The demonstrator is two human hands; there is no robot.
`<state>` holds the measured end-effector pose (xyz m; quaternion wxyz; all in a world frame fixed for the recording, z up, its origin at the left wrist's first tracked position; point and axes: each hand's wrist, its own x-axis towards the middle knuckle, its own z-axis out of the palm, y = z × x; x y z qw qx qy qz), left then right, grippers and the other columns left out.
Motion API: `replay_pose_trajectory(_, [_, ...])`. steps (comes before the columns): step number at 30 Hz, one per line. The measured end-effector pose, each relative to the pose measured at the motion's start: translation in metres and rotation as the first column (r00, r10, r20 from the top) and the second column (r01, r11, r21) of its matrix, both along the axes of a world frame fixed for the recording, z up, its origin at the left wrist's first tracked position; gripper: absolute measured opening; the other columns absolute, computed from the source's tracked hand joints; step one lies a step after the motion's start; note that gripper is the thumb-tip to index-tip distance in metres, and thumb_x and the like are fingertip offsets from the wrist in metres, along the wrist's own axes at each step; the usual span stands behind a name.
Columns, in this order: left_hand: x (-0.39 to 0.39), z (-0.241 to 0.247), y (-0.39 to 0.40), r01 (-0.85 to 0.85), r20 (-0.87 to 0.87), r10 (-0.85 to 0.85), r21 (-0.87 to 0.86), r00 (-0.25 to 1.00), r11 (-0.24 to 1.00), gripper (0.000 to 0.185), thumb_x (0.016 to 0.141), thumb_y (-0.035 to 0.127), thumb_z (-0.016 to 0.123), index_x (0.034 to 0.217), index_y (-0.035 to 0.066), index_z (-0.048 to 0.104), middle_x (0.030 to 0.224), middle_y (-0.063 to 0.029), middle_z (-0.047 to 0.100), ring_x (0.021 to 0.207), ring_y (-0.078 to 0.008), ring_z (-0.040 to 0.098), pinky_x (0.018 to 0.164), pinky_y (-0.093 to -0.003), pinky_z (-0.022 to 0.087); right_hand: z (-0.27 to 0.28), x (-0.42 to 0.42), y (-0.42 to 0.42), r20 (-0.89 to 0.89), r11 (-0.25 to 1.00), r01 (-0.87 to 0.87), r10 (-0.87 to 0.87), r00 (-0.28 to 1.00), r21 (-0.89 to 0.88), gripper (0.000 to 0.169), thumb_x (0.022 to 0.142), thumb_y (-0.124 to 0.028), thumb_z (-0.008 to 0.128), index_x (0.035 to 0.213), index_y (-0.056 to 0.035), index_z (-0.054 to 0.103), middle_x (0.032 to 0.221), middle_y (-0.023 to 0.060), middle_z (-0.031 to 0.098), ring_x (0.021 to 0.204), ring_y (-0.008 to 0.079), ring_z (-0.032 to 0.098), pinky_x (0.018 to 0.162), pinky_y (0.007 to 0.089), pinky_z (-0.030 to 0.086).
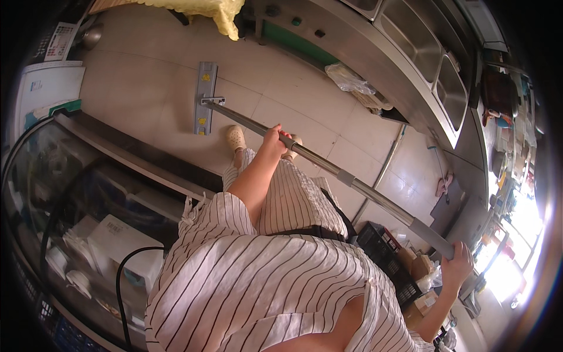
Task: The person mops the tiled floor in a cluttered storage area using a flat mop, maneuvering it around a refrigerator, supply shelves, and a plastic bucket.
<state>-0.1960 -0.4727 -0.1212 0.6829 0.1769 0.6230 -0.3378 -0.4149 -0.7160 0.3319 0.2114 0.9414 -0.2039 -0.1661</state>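
Note:
A flat mop reaches diagonally across the view. Its grey rectangular mop head (205, 94), with yellow round parts on top, appears to rest on the tiled floor (281, 83). A hinged bracket joins the head to a metal pole (323, 162) with grey collars. My left hand (276, 140) is wrapped around the pole's lower half, just above my beige clogs. At the far right, my right hand (458, 262) grips the grey handle end (431, 237). The pad under the head cannot be seen.
A glass-fronted display case (88, 185) runs along my left side. To the right stands a stainless-steel counter (352, 57) with inset basins (409, 39). Black plastic crates (387, 264) sit beside my right hip. Yellow cloth (215, 13) hangs at the far end, near a white box (50, 97).

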Motion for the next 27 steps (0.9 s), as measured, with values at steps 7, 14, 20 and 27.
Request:
replay_pose_trajectory(7, [-0.005,0.008,0.003,0.058,-0.008,-0.058,0.006,0.998,0.998,0.017,0.075,0.016,0.051,0.067,0.008,0.039,0.051,-0.004,0.039,0.044,-0.0155,0.04,0.044,-0.0289,0.039,-0.01,0.015,0.029,-0.068,0.994,0.062,-0.056,0.996,0.088,0.023,0.053,-0.009,0.061,0.072,-0.0063,0.048,0.068,0.0095,0.051,0.063,0.0289,0.05,0.057,0.0367,0.04])
replay_pose_trajectory(14, [-0.025,0.02,-0.005,0.212,0.11,-0.211,0.0,0.971,0.977,0.022,0.079,0.013,0.038,0.059,0.006,0.033,0.049,-0.0042,0.037,0.044,-0.0165,0.039,0.042,-0.0288,0.034,-0.039,0.006,0.066,-0.271,0.869,0.234,-0.121,0.955,0.436,0.029,0.058,-0.021,0.064,0.074,-0.0016,0.05,0.06,0.0162,0.052,0.056,0.0332,0.051,0.052,0.0393,0.041])
replay_pose_trajectory(20, [-0.029,0.033,0.007,0.335,0.178,-0.328,-0.007,0.928,0.942,0.018,0.077,0.017,0.047,0.065,0.007,0.039,0.056,-0.0055,0.046,0.054,-0.0176,0.049,0.05,-0.0326,0.042,-0.076,-0.006,0.071,-0.294,0.669,0.426,-0.308,0.905,0.609,0.029,0.058,-0.024,0.066,0.069,-0.0005,0.053,0.054,0.0154,0.052,0.054,0.0312,0.053,0.05,0.0355,0.041])
replay_pose_trajectory(27, [0.007,0.065,0.023,0.235,0.356,-0.192,-0.081,0.915,0.969,0.024,0.076,0.027,0.052,0.08,0.006,0.041,0.066,-0.0088,0.051,0.061,-0.0215,0.053,0.056,-0.0381,0.046,-0.139,0.071,0.109,-0.17,0.558,0.372,-0.38,0.909,0.742,0.032,0.061,-0.025,0.064,0.084,-0.0057,0.052,0.057,0.013,0.054,0.056,0.0281,0.054,0.052,0.0331,0.042])
